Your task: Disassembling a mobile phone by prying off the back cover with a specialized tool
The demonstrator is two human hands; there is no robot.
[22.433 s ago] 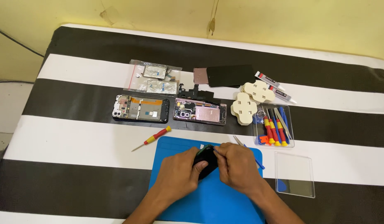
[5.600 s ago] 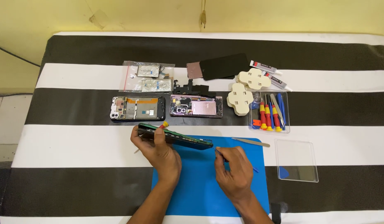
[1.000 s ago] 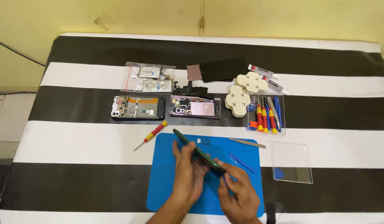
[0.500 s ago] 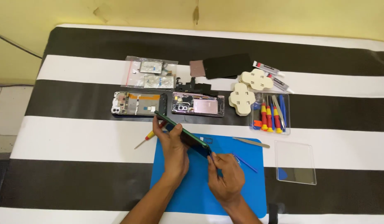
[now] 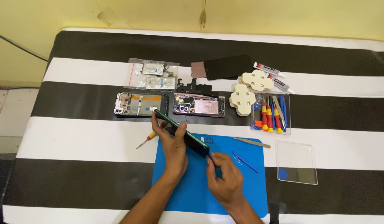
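My left hand (image 5: 172,145) grips a dark phone (image 5: 184,135) with a green edge, tilted on its side above the blue work mat (image 5: 188,191). My right hand (image 5: 224,179) pinches the phone's lower right corner; a thin blue tool may be between its fingers, but it is mostly hidden. A red and yellow screwdriver (image 5: 144,140) lies just left of my left hand, partly under it.
Behind the mat lie two opened phones (image 5: 140,103) (image 5: 199,105), a bag of parts (image 5: 152,76), a dark panel (image 5: 223,67), cream clamps (image 5: 242,97) and glue tubes (image 5: 270,70). A clear tray of screwdrivers (image 5: 271,114), tweezers (image 5: 252,142), a blue pry stick (image 5: 246,162) and a clear lid (image 5: 295,162) sit to the right.
Over the last second the phone rose and shifted slightly left, staying tilted; my right hand stayed at its lower corner.
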